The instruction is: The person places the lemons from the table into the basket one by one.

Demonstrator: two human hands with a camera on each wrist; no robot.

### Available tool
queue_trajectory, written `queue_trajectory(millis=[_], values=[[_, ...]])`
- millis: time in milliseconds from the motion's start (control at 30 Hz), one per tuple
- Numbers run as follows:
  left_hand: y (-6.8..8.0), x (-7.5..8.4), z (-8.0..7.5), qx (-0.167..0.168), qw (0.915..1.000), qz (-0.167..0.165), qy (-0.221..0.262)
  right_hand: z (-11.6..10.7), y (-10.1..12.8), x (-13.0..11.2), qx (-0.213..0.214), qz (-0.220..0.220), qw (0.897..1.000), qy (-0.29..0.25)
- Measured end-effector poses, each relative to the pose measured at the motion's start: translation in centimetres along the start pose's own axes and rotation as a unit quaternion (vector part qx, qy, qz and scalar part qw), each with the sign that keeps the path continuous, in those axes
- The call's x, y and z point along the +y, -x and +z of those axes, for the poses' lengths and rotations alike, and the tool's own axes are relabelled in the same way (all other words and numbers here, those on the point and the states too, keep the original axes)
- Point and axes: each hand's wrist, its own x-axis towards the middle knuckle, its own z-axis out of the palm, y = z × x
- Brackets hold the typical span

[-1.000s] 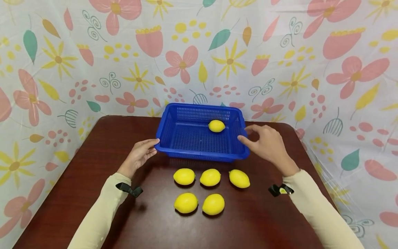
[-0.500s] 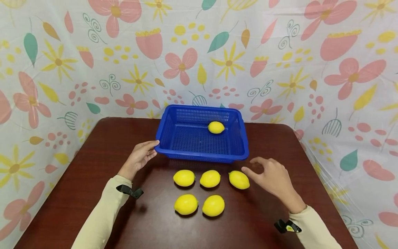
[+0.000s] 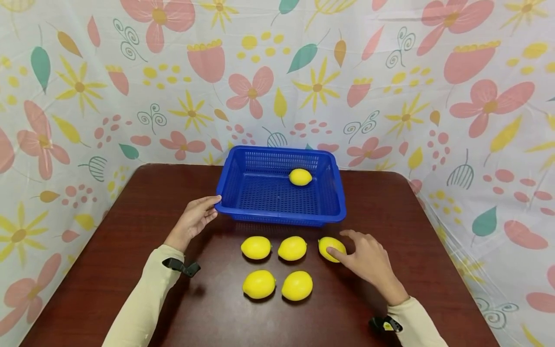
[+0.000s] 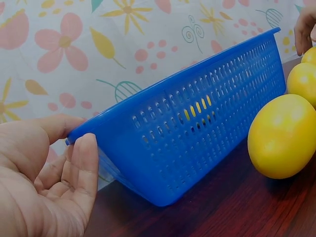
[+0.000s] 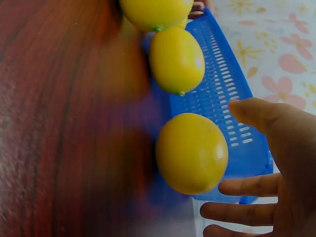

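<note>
A blue plastic basket (image 3: pixel 277 216) stands on the table with one lemon (image 3: pixel 300 177) inside, toward its back right. My left hand (image 3: pixel 196 219) pinches the basket's front left rim between thumb and fingers, as the left wrist view also shows. On the right, my right hand (image 3: pixel 368 258) hovers over the rightmost lemon (image 3: pixel 328 250) of the front row, thumb and fingers spread around it. In the right wrist view a gap shows between that lemon (image 5: pixel 191 154) and the thumb; whether a fingertip touches it I cannot tell.
Two more lemons, a left one (image 3: pixel 256 247) and a middle one (image 3: pixel 292 248), share that row. Nearer lie another pair, a left lemon (image 3: pixel 259 284) and a right lemon (image 3: pixel 297 286). A floral curtain (image 3: pixel 269 72) hangs behind the dark wooden table (image 3: pixel 208 313).
My right hand has left the basket's right side and come down toward the near side, to the rightmost lemon. The left hand keeps its grip on the rim.
</note>
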Motion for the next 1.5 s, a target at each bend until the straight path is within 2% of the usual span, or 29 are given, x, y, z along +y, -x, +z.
queue_trajectory(millis=[733,1067,1300,1500], values=[[-0.1,-0.2,0.0,0.010,0.9998,-0.005,-0.015,1.7,-0.1,-0.1,-0.002,-0.023,1.000,0.020],[-0.2,-0.1,0.1,0.009,0.9999,-0.004,-0.013,1.9,0.0,-0.2,0.013,-0.023,1.000,0.001],[-0.1,-0.1,0.0,0.004,1.0000,-0.002,-0.007,1.4,0.6,-0.4,0.017,-0.021,1.000,-0.005],[0.1,0.2,0.1,0.003,0.9999,-0.001,-0.010,-0.1,1.0,-1.0,0.027,-0.032,0.999,-0.013]])
